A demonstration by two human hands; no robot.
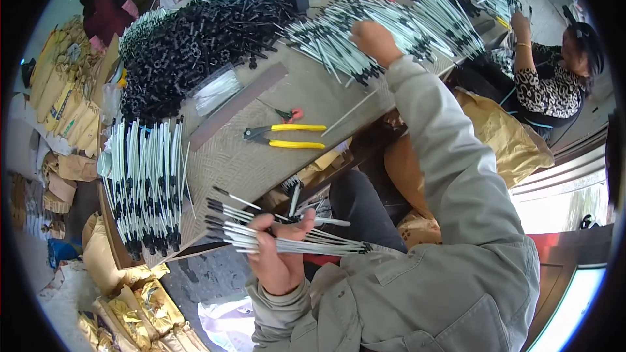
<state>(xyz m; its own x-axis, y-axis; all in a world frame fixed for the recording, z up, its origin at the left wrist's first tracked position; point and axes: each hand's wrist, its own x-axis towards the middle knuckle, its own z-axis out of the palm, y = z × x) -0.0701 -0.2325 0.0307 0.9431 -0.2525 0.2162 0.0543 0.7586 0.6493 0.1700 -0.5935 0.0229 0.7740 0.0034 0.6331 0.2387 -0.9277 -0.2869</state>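
My left hand (279, 254) is wrapped round a bundle of thin white rods with black ends (323, 246), held level above my lap. One rod in it sits apart from the others near the fingertips. My right arm reaches far across the table, and my right hand (376, 40) is over a wide heap of similar white rods (332, 32). Its fingers curl downward into the heap; whatever they pinch is hidden. At the left end of the table lies a stack of white rods (145, 182) with black tips, lined up side by side.
On the table (241, 169) are yellow-handled cutting pliers (287, 135), a flat brown strip (238, 105), a clear bag of white pieces (215, 91) and a large mound of black parts (195, 49). A co-worker (554, 78) sits at the right. Cartons and paper (127, 306) fill the left floor.
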